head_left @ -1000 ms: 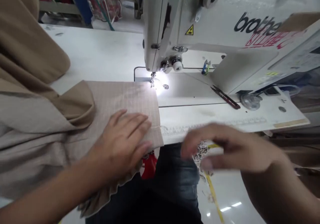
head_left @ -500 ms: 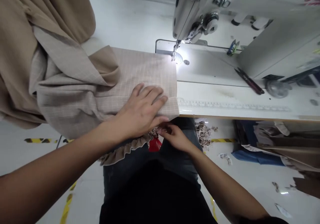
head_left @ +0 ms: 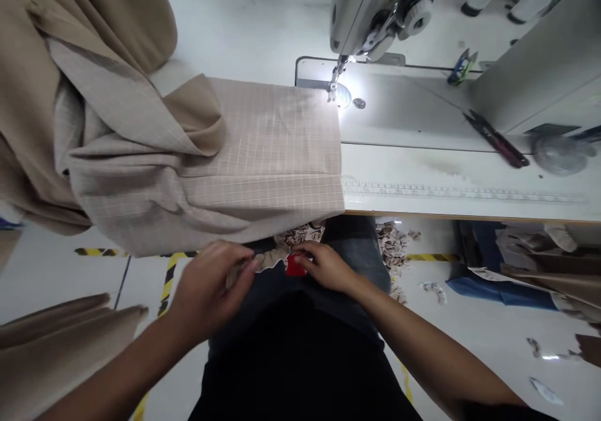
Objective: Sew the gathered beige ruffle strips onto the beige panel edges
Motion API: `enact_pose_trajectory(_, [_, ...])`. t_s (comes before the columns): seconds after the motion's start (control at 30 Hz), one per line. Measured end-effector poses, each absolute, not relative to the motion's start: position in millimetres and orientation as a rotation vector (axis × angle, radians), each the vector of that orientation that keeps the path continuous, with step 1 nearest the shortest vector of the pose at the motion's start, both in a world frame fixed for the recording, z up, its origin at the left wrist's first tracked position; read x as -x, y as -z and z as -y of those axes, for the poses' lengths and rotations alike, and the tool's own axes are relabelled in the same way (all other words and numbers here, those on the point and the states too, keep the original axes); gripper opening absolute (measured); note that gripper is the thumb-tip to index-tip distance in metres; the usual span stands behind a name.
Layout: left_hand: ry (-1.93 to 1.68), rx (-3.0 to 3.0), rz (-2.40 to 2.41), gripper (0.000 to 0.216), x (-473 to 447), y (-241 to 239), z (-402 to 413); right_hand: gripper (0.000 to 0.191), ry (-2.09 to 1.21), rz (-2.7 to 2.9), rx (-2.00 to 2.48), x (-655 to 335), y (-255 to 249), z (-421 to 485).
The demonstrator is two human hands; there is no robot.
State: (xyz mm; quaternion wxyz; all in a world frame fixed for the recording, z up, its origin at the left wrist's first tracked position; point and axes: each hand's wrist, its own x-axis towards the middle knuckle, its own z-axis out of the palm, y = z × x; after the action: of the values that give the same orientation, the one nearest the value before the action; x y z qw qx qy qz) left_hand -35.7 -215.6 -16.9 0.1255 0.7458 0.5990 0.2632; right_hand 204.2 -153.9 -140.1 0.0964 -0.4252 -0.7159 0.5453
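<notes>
no legible lettering is showing: the measuring tape [head_left: 462, 192] running along the sewing table [head_left: 244, 27] is carrying graduations with numerals too small to read, and the red patch [head_left: 295, 266] is bearing no readable mark.

A garment workshop, shown by its industrial sewing machine [head_left: 380, 14].

Wht tile flr [head_left: 488, 371] w/ yellow-black tape [head_left: 432, 257], fabric scraps [head_left: 434, 292]
</notes>
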Motion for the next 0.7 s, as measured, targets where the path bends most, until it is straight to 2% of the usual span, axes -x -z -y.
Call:
enact_pose_trajectory(0.13, [-0.552,-1.950,-1.847,0.019,43,75,250,0.040,-1.697,2.231,1.128,-158,158,154])
enact_pose_trajectory(0.2, [-0.463,-1.834,-1.867,0.025,44,93,252,0.031,-1.780,2.282,1.035,-147,155,151])
enact_pose_trajectory(0.27, [-0.390,-1.731,-1.811,0.030,44,97,249,0.013,-1.886,2.304,0.920,-151,139,147])
enact_pose_trajectory(0.3, [-0.357,-1.680,-1.753,0.032,45,94,246,0.009,-1.940,2.297,0.867,-159,127,145])
enact_pose_trajectory(0.4, [-0.267,-1.520,-1.507,0.033,52,68,234,0.029,-2.086,2.168,0.793,-195,82,133])
enact_pose_trajectory(0.5, [-0.241,-1.389,-1.338,0.044,71,33,220,0.036,-2.314,1.726,0.897,-231,45,119])
enact_pose_trajectory(0.6, [-0.250,-1.224,-1.290,0.043,95,3,210,0.043,-2.435,1.324,1.049,-256,31,109])
enact_pose_trajectory(0.7, [-0.265,-1.249,-1.351,0.038,104,-9,216,0.048,-2.432,1.245,1.153,-269,34,107])
